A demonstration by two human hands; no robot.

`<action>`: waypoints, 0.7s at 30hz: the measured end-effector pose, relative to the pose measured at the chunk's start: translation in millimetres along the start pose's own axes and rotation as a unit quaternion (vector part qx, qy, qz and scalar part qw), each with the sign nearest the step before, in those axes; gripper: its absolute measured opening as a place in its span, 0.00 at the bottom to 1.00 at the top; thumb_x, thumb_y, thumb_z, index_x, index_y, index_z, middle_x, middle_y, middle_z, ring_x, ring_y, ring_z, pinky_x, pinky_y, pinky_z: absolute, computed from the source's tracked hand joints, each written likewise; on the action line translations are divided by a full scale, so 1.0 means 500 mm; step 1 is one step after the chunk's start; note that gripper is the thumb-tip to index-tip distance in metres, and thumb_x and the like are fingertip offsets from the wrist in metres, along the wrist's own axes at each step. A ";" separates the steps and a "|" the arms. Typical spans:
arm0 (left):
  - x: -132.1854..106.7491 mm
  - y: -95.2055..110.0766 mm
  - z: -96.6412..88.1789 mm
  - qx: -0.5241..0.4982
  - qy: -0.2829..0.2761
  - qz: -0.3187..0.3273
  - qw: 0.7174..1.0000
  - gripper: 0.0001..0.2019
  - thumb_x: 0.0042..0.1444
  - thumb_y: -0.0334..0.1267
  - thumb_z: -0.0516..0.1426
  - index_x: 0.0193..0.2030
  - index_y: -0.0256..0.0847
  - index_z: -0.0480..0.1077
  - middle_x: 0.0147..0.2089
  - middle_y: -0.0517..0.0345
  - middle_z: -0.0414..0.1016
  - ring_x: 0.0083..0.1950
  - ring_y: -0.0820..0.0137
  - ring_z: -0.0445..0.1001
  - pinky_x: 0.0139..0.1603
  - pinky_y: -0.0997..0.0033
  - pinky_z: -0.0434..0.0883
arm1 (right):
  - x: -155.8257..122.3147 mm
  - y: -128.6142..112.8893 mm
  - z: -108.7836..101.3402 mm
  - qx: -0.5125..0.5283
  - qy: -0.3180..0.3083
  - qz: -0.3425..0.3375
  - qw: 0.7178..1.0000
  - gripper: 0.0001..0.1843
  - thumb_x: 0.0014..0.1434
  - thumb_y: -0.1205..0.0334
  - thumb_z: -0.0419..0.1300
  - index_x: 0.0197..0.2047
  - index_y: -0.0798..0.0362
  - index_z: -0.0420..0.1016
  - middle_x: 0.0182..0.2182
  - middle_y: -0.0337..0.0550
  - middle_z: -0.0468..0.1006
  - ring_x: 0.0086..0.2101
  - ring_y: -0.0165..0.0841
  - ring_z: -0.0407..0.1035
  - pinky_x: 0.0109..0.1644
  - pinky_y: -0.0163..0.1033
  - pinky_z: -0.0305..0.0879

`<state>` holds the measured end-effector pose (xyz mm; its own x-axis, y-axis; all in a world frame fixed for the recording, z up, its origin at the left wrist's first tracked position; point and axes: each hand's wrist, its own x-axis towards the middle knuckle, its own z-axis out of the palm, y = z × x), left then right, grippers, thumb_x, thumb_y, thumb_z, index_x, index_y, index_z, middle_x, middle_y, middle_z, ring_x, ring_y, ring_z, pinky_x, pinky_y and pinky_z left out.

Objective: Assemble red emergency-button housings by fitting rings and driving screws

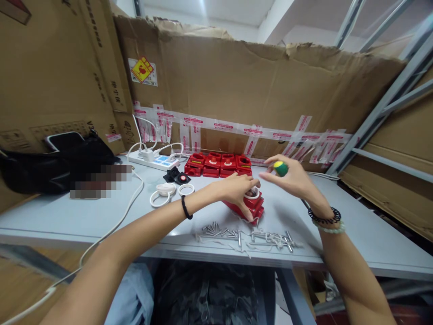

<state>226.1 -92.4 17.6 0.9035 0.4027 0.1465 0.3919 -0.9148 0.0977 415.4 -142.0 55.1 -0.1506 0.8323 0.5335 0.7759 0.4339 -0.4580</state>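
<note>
A red box (257, 211) with a white ring (253, 194) on top sits near the front edge of a pale table (287, 214), within easy reach of both arms. The person's left hand (238, 189) spans it, fingers over the far part and thumb down the near side, a part-open grip that seems meant to steady it. Beside and above it, apart from the box, the right hand (290, 175) curls loosely around a green handle (281, 169) with a yellow end; thumb and forefinger do not meet, and I cannot tell how firmly the handle is held. The hand hides most of what the handle belongs to.

In front of the box, metal pins (219, 232) and a tangle of pale cord (275, 238) lie along the edge, probably for quick picking. Behind it, more red boxes (213, 166) stand in a row, perhaps to leave working room. Left of those are black parts (176, 176), a white hoop (186, 189) and a power strip (154, 159), set back by the cardboard wall (219, 81).
</note>
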 end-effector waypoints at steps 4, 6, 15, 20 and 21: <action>-0.073 -0.029 -0.031 -0.053 0.038 -0.035 0.997 0.34 0.42 0.55 0.65 0.53 0.42 0.62 0.56 0.50 0.69 0.56 0.57 0.68 0.53 0.61 0.62 | -0.015 -0.009 0.023 -0.061 -0.157 0.005 0.986 0.32 0.45 0.39 0.65 0.50 0.48 0.71 0.43 0.43 0.78 0.40 0.38 0.71 0.41 0.40 0.64; -0.115 -0.054 -0.044 -0.094 0.078 -0.045 0.991 0.28 0.48 0.51 0.63 0.53 0.44 0.63 0.56 0.53 0.70 0.56 0.61 0.68 0.54 0.63 0.63 | -0.023 -0.017 0.038 -0.093 -0.198 0.000 0.976 0.37 0.43 0.36 0.64 0.53 0.47 0.69 0.45 0.44 0.77 0.41 0.40 0.71 0.42 0.41 0.63; -0.186 -0.134 -0.015 -0.106 0.109 -0.118 0.981 0.22 0.53 0.52 0.58 0.51 0.44 0.64 0.54 0.52 0.70 0.54 0.61 0.69 0.54 0.63 0.65 | -0.037 -0.040 0.053 -0.193 -0.263 0.013 0.945 0.34 0.46 0.40 0.63 0.53 0.50 0.69 0.41 0.47 0.78 0.39 0.42 0.71 0.38 0.40 0.60; -0.184 -0.121 -0.009 -0.100 0.100 -0.116 0.983 0.22 0.54 0.51 0.57 0.52 0.43 0.64 0.55 0.51 0.70 0.54 0.62 0.69 0.54 0.64 0.65 | -0.045 -0.054 0.060 -0.242 -0.252 0.015 0.937 0.23 0.49 0.43 0.62 0.40 0.52 0.73 0.33 0.47 0.78 0.33 0.40 0.70 0.32 0.39 0.55; -0.185 -0.120 -0.009 -0.096 0.094 -0.122 0.983 0.22 0.54 0.51 0.57 0.52 0.43 0.64 0.55 0.51 0.70 0.54 0.61 0.69 0.54 0.63 0.65 | -0.044 -0.054 0.062 -0.256 -0.245 0.015 0.935 0.21 0.49 0.43 0.62 0.37 0.52 0.73 0.31 0.48 0.78 0.32 0.40 0.69 0.31 0.39 0.54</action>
<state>118.3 -74.9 2.4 0.7313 0.6247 0.2739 0.5364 -0.7747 0.3348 378.6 -161.4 33.5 -0.2889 0.9542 0.0778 0.9571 0.2897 0.0002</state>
